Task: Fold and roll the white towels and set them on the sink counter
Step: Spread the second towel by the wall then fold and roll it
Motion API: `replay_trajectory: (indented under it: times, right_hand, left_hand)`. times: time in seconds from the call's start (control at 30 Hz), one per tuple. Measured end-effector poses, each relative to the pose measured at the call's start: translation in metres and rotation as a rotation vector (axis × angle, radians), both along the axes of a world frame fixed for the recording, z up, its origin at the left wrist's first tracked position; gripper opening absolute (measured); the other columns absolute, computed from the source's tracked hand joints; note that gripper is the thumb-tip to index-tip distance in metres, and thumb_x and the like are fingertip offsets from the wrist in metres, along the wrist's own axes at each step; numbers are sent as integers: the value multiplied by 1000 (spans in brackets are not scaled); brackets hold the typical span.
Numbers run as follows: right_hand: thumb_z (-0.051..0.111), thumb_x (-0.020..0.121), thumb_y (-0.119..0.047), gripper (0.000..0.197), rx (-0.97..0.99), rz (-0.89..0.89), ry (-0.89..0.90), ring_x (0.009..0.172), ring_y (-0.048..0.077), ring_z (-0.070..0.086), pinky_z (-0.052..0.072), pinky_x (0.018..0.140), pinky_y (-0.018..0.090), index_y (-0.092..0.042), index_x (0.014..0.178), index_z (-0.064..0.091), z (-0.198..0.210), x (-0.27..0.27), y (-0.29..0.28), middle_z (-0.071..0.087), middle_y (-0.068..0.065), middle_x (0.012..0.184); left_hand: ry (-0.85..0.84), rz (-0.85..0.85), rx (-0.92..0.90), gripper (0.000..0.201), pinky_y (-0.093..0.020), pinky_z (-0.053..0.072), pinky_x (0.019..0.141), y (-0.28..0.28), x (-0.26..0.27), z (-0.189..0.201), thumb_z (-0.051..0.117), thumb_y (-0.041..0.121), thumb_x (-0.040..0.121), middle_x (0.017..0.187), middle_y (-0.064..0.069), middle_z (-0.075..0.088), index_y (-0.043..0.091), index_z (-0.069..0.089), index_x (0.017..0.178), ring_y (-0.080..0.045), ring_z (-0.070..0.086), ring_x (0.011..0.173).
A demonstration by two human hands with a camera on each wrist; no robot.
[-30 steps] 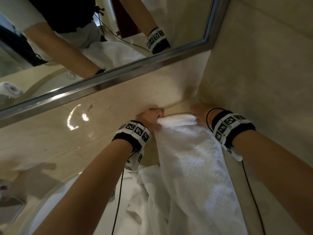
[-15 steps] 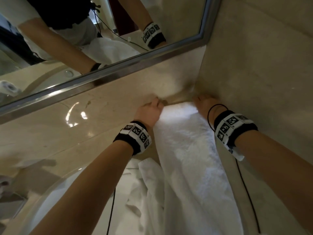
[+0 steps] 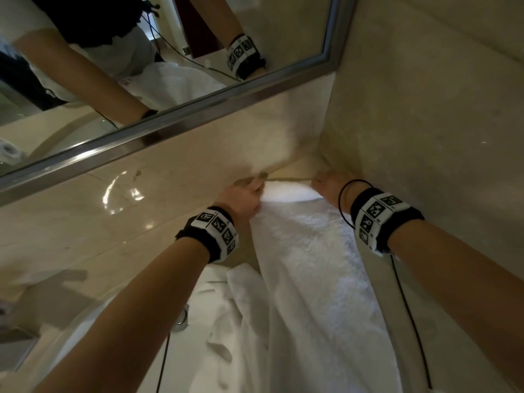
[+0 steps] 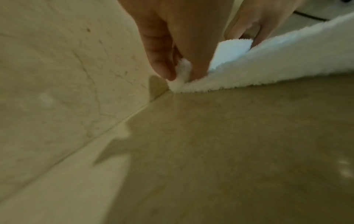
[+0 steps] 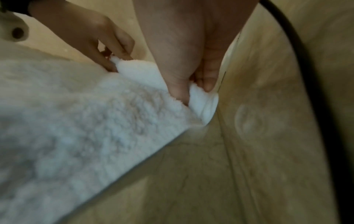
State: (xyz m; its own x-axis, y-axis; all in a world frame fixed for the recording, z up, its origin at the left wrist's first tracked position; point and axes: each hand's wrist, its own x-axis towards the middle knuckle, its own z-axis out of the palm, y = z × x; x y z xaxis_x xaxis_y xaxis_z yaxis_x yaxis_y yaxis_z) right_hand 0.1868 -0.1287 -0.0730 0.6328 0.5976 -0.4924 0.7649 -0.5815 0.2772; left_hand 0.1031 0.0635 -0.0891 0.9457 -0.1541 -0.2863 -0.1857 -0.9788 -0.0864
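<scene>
Only wrist cams show each hand's grip pinching towel (image 5: 80, 128) corners.

- Both forearms reach forward, roughly parallel, toward the far right corner of the table.
- Each wrist carries a black band with black-and-white marker squares.
- Left hand (image 3: 246, 197): knuckles up, fingers curled down; thumb and fingers (image 4: 160, 63) pinch the left far corner of the towel (image 3: 309, 251).
- Right hand (image 3: 330, 186): fingers curled, thumb against fingers (image 5: 209, 78), grip closed on the right far corner of the towel.
- Hands well apart, level with each other.
</scene>
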Motion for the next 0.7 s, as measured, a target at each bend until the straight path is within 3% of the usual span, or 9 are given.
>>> replay_trajectory:
  times: [0.1, 0.17, 0.3, 0.37, 0.5, 0.6, 0.7]
  right_hand:
    - [42, 96, -10, 39, 10, -56, 83, 122, 31, 48, 38, 98, 33, 0, 133, 40, 11, -5, 2, 44, 18, 136]
    - [47, 94, -12, 39, -29, -101, 124, 119, 29, 52, 42, 95, 31, 0, 132, 43, 15, -6, 3, 48, 16, 133]
    - [44, 98, -16, 37, -18, -200, 173, 123, 28, 50, 38, 100, 31, 0, 131, 47, 15, 3, 7, 50, 16, 135]
    - [43, 99, -22, 43, 59, -257, 144, 125, 31, 47, 39, 99, 33, -2, 136, 41, 14, 7, 7, 46, 17, 139]
    - [48, 96, -25, 57, 151, -346, 185, 136, 30, 31, 31, 109, 34, -15, 147, 25, 15, 12, 1, 25, 13, 151]
    - [50, 95, -22, 58, 114, -382, 222, 135, 28, 34, 31, 109, 33, -15, 147, 26, 18, 12, 3, 29, 11, 151]
    - [54, 93, -20, 57, 83, -403, 209, 132, 26, 41, 34, 106, 29, -11, 145, 31, 21, 6, 5, 36, 11, 147]
  left_hand:
    - [64, 3, -48, 51, -34, 38, 99, 9, -2, 6, 36, 21, 98, 151, -7, 24, 10, 23, 146, -29, 40, 126]
    - [56, 5, -82, 44, -34, 37, 103, 11, 3, 7, 37, 20, 99, 147, -9, 32, 10, 35, 141, -28, 42, 126]
    - [9, 142, -320, 27, -28, 35, 98, 9, 19, 7, 51, 19, 91, 127, -14, 53, 3, 67, 107, -25, 47, 120]
    - [41, 215, -409, 18, -28, 36, 93, 9, 22, 7, 62, 15, 84, 115, -15, 57, 2, 67, 95, -27, 52, 112]
    - [102, 286, -486, 18, -32, 40, 90, 9, 15, 8, 65, 13, 82, 115, -14, 54, 4, 60, 97, -29, 54, 106]
    - [80, 231, -462, 10, -28, 38, 88, 5, 12, 5, 65, 11, 82, 116, -12, 55, 9, 59, 90, -27, 51, 109]
    - [38, 218, -457, 20, -24, 33, 73, 5, 11, 4, 67, 12, 78, 100, -4, 52, 16, 49, 87, -24, 51, 97]
